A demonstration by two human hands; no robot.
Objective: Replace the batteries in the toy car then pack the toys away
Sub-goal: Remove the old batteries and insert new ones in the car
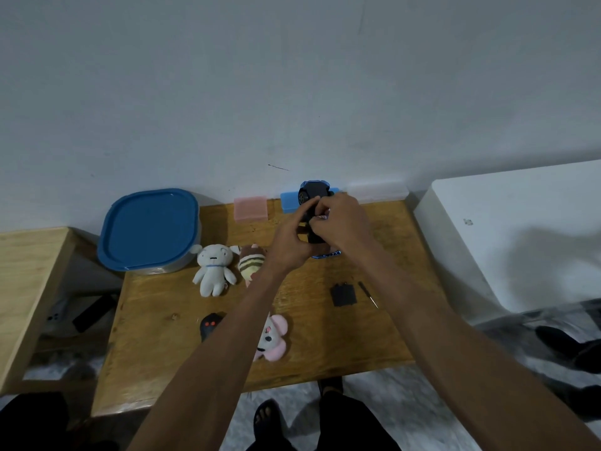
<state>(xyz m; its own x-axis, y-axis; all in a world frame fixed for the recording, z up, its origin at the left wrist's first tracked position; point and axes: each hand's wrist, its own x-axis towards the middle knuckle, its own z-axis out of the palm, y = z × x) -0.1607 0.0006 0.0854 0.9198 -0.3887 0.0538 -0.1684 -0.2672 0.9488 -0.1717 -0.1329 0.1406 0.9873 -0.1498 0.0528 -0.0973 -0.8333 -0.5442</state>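
Holding the toy car (313,193) upside down above the far side of the wooden surface (156,307), both hands work at its underside: the left hand (290,237) curls around its body, the right hand (341,222) pinches a small battery (321,217) against it. Near right lie a black cover (343,295) and a screwdriver (368,293); plush toys (213,268) and a blue-lidded box (149,229) sit left.

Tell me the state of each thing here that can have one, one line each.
toy car: upside down, held in both hands
left hand: grips the car
right hand: pinches something small at the car's underside
battery cover: off, lying on the table
screwdriver: lying idle beside the cover
blue-lidded container: lid on
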